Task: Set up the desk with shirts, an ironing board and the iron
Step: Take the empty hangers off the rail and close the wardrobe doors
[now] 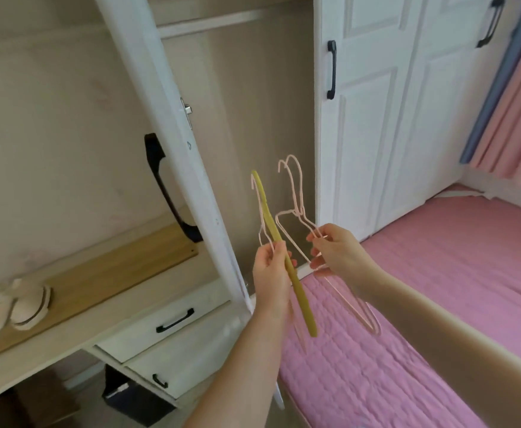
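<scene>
white wardrobe (373, 118), pink bed (423, 304)

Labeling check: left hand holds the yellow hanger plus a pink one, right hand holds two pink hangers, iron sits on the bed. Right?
Not quite. The iron sits on the desk, not the bed. The head view shows it. The rest stands: left hand holds the yellow hanger plus a pink one; right hand holds the pink hangers.

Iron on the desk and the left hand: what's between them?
In the head view, the open wardrobe door stands between the iron on the desk and the left hand, which grips a yellow-green hanger and a pink one.
</scene>
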Motion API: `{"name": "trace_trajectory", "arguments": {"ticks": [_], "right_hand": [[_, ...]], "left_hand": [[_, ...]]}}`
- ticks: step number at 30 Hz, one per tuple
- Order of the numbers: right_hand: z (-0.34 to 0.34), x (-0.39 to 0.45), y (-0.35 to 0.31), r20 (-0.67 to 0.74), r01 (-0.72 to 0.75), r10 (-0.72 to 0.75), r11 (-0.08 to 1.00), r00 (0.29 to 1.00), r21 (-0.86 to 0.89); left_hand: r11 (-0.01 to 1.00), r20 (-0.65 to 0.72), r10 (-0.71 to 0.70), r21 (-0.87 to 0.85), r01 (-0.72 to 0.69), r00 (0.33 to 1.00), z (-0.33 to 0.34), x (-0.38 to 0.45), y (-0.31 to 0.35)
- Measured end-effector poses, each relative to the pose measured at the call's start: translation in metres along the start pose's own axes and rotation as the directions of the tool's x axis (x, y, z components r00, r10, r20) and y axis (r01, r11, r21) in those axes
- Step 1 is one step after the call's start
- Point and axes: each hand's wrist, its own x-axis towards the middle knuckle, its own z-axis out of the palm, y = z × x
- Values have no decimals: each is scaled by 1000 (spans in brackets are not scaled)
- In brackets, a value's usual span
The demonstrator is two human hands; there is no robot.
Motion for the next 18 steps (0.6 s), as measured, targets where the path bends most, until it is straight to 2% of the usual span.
{"name": "trace_trajectory", "arguments": {"ticks": [5,12,18], "right_hand": [[-6,-54,8,28,-49,48,998,998,34],[-19,-104,21,114,-102,93,992,989,77],[-44,-144,34,132,-93,91,996,987,9]], "left_hand": [[992,92,-116,-44,120,989,-3,-36,-6],[983,226,-142,-82,164,964,5,-89,-11],[986,254,-134,-62,154,958,5,-138,-20]]}}
